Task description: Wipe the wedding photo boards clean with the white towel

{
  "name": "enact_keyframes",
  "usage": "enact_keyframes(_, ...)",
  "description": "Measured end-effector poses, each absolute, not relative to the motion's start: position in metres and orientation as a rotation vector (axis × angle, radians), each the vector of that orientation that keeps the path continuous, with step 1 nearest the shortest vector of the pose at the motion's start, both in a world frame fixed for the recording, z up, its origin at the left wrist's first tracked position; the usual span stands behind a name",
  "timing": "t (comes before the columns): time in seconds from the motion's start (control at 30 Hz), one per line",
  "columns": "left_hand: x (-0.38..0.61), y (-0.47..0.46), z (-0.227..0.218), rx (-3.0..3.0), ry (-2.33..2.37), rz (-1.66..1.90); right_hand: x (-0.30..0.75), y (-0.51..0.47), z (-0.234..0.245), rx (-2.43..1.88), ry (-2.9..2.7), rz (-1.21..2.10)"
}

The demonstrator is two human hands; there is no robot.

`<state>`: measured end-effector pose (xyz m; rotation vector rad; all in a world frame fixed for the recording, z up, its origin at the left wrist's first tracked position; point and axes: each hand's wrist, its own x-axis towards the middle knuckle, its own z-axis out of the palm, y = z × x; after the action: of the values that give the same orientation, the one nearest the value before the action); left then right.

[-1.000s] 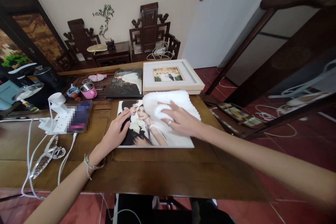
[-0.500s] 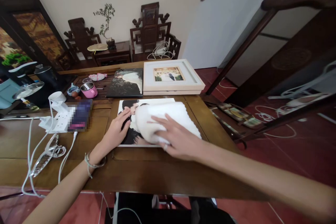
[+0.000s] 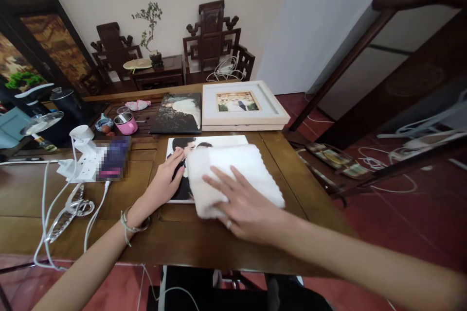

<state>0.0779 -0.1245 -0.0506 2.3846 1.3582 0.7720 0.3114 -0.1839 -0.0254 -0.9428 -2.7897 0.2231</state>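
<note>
— From the head camera, where does the white towel [image 3: 237,172] lie?

— Folded flat on a large photo print [image 3: 207,142] in the middle of the wooden bench [image 3: 219,250]. It covers most of the print and hangs a little past the near edge.

— How would you expect the two to handle?

— The towel looks thick, soft and light. It should bunch easily, so a flat palm on top would steer it better than a pinch. The print looks like a stiff, thin board with a glossy face that may show marks, so I would take it by its edges.

— And the hands?

— The right hand [image 3: 242,209] reaches in from the lower right on a long, nearly straight arm. Its palm is down on the towel's near part, with the fingers [image 3: 217,189] spread apart and flat, gripping nothing. The left hand [image 3: 166,182], a bracelet at its wrist, comes from the lower left. Its fingers [image 3: 175,160] lie close together, gently curved, with their tips pressing on the print's left edge just beside the towel.

— What else is there?

— Behind the print are a white-framed picture [image 3: 243,107] and a dark photo panel [image 3: 178,112]. A pink cup [image 3: 126,124] and a power strip [image 3: 78,167] sit to the left.
</note>
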Motion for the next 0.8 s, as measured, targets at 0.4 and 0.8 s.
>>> enact_keyframes(0.4, 0.078, -0.125, -0.052, 2.426, 1.337, 0.765, 0.304, -0.142, -0.015, -1.118, -2.823, 0.241)
enact_keyframes(0.8, 0.078, -0.125, -0.050, 2.398, 1.334, 0.777, 0.293, -0.154, -0.020, -1.188, -2.846, 0.146)
